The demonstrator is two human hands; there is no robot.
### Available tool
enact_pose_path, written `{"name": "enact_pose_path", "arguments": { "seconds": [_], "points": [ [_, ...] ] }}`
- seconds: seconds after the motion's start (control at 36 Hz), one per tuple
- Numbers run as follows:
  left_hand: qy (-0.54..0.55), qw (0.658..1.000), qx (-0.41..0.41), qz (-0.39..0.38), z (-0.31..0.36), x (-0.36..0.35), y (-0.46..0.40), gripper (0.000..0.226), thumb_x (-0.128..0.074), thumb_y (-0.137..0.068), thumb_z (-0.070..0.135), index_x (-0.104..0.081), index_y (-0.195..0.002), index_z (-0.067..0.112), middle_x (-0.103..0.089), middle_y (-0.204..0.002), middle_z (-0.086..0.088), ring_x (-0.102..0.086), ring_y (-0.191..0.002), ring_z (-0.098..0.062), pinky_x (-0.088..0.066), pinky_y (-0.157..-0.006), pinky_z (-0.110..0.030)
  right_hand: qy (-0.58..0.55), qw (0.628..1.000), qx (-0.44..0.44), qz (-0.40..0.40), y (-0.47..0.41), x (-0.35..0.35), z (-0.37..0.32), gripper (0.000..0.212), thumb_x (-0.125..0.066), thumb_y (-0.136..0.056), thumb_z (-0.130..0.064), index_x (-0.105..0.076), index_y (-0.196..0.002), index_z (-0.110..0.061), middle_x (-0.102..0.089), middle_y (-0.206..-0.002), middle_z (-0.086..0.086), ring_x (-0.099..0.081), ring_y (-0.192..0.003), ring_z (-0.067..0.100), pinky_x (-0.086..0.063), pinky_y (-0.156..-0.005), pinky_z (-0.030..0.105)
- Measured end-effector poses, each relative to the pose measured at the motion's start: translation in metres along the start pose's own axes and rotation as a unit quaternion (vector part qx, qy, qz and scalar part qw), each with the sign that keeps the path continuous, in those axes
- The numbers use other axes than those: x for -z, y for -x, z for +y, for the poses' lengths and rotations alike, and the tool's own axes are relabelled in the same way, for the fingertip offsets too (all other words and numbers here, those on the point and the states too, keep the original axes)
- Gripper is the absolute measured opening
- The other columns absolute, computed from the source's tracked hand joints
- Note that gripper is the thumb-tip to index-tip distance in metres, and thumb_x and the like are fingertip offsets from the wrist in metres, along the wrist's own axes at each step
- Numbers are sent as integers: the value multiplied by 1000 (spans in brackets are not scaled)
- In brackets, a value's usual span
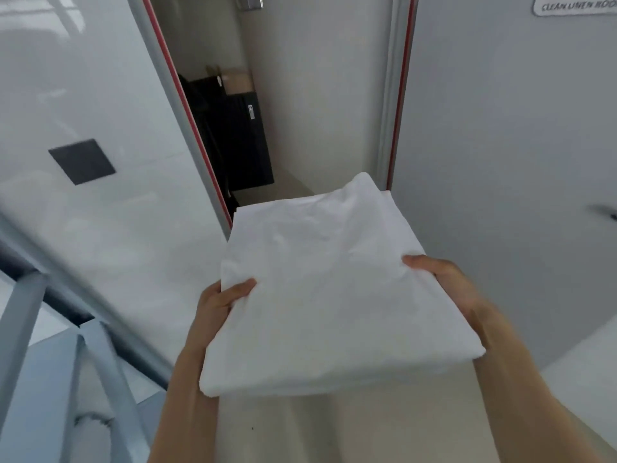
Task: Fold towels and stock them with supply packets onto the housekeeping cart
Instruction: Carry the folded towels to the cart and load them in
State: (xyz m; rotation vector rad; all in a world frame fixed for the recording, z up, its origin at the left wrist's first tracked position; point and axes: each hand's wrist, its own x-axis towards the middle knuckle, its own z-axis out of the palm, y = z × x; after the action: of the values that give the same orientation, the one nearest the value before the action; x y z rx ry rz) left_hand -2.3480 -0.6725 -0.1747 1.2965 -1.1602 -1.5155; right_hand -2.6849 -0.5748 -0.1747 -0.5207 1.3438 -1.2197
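Both hands, left hand (222, 300) and right hand (444, 282), hold the folded white towel (320, 289) up in the air, thumbs pinching its sides. It could flop open if one side slips.

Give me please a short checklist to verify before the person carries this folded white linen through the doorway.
1. Left hand holds the folded linen, thumb on top at the left edge: ok.
2. Right hand holds the right edge, thumb on top: ok.
3. Linen folded flat, nothing hanging loose: ok.
4. Doorway open ahead: ok.
5. Path inside free: cannot tell; a black case stands at the left, and the linen hides the floor.
6. Cart position: cannot tell; only a grey metal frame shows at lower left.
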Motion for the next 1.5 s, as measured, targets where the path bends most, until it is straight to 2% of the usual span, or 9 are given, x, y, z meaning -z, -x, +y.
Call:
{"name": "enact_pose_path", "arguments": {
  "seconds": [0.14, 0.28, 0.42, 0.69, 0.83, 0.97, 1.22, 1.39, 1.5],
  "points": [
    [6, 1000, -7, 10, 13, -31, -71, 10, -76, -79, 20, -76, -84, 12, -78, -86, -8, -75, -69, -21, -54, -50, -22, 21, 1000, 10, 17, -80, 9, -40, 45, -73, -80, -32, -70, -116, -4, -73, -110, 19, -70, -99, 40, -53, -93, 48],
    [14, 1000, 8, 1, 20, -55, -153, 41, -86, -66, 29, -75, -98, 4, -77, -98, -14, -74, -88, -33, -57, -77, -40, 23, 1000, 1, 17, -167, 22, -70, 48, -75, -77, -34, -71, -114, -4, -73, -108, 20, -70, -98, 41, -50, -97, 52],
    [15, 1000, 10, -22, 32, -80, -254, 21, -85, -66, 33, -81, -81, 19, -78, -95, -11, -75, -84, -29, -57, -65, -33, 16, 1000, -15, 11, -262, 25, -107, 52, -76, -73, -35, -71, -115, -3, -72, -111, 22, -69, -100, 43, -49, -99, 52],
    [-2, 1000, 17, -16, 88, -124, -454, 44, -88, -46, 45, -80, -83, 23, -78, -95, -3, -76, -83, -23, -53, -74, -37, 7, 999, -1, 33, -435, 20, -205, 53, -74, -77, -31, -68, -119, 0, -69, -116, 23, -66, -106, 45, -44, -104, 59],
    [22, 999, 21, -13, 116, -142, -535, 32, -87, -62, 30, -79, -93, 23, -77, -104, -4, -74, -94, -27, -54, -86, -44, 3, 999, 15, 34, -513, 16, -251, 49, -75, -77, -30, -69, -116, -1, -71, -114, 21, -68, -103, 43, -47, -101, 57],
    [43, 999, 8, -13, 136, -168, -614, 25, -81, -73, 22, -78, -97, 18, -77, -106, -7, -74, -95, -28, -60, -70, -35, 8, 1000, 21, 21, -606, 20, -290, 53, -79, -72, -33, -70, -115, -2, -72, -113, 19, -68, -103, 43, -47, -101, 58],
    [70, 996, -7, 50, 176, -224, -754, 27, -79, -78, 14, -75, -105, 10, -75, -109, -13, -73, -100, -33, -58, -81, -41, 12, 998, 2, -64, -792, 28, -378, 54, -77, -74, -31, -68, -120, -3, -68, -118, 24, -66, -103, 48, -46, -100, 61],
    [94, 992, -16, 88, 214, -248, -831, 29, -79, -77, 12, -73, -104, 6, -75, -106, -17, -74, -94, -36, -61, -67, -35, 4, 993, -23, -113, -886, 16, -443, 49, -71, -77, -26, -68, -119, -1, -70, -113, 25, -70, -87, 42, -59, -73, 46],
    [112, 988, -26, 99, 231, -256, -880, 36, -80, -75, 14, -71, -108, 3, -74, -108, -19, -73, -96, -39, -59, -69, -37, 24, 993, -15, -112, -941, 5, -475, 55, -74, -74, -30, -67, -120, -1, -68, -116, 25, -66, -100, 45, -51, -92, 53]
  ]
}}
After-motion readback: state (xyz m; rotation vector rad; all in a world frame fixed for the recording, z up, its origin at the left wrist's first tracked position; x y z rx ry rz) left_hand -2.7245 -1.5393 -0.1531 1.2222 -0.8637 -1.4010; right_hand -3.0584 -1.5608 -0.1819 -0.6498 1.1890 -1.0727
